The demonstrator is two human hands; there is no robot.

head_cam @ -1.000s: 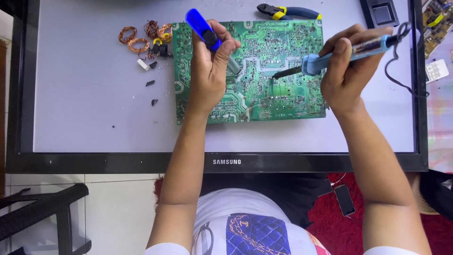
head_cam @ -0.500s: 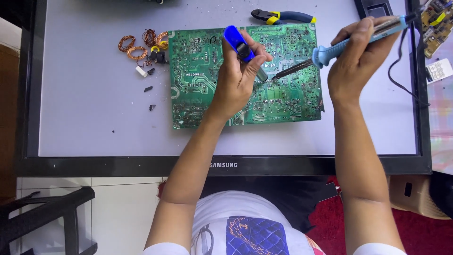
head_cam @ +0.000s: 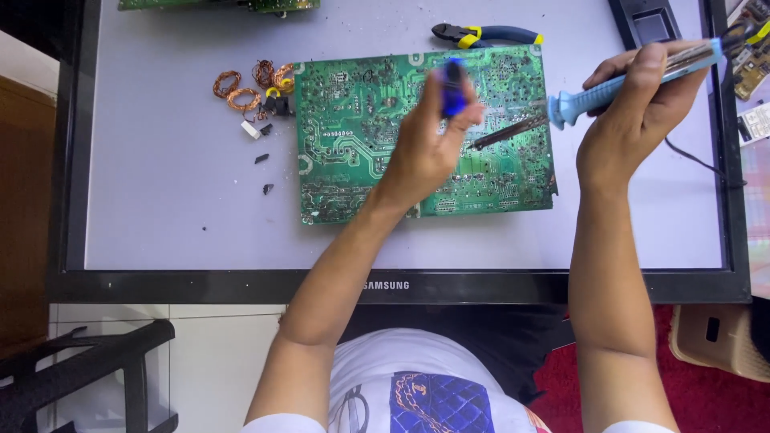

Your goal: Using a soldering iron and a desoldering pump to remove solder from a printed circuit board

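A green circuit board [head_cam: 353,152] lies solder side up on the grey face of a flat monitor [head_cam: 160,208]. My left hand [head_cam: 425,152] hovers over the board's middle, gripping a dark blue desoldering pump [head_cam: 454,88] upright. My right hand [head_cam: 642,112] holds a light blue soldering iron [head_cam: 593,96] by its handle, at the board's right edge. The iron's dark tip [head_cam: 501,135] points left and down onto the board, just right of my left hand. The pump's lower end is hidden by my fingers.
Copper wire coils [head_cam: 249,84] and small removed parts [head_cam: 261,144] lie left of the board. Blue and yellow cutters [head_cam: 481,34] rest above it. Another green board [head_cam: 216,4] peeks in at the top. The iron's cord [head_cam: 706,164] trails right. A black chair [head_cam: 88,369] stands lower left.
My left hand has moved right across the board with the pump, closer to the iron's tip. My right hand with the iron has stayed over the board's right edge.
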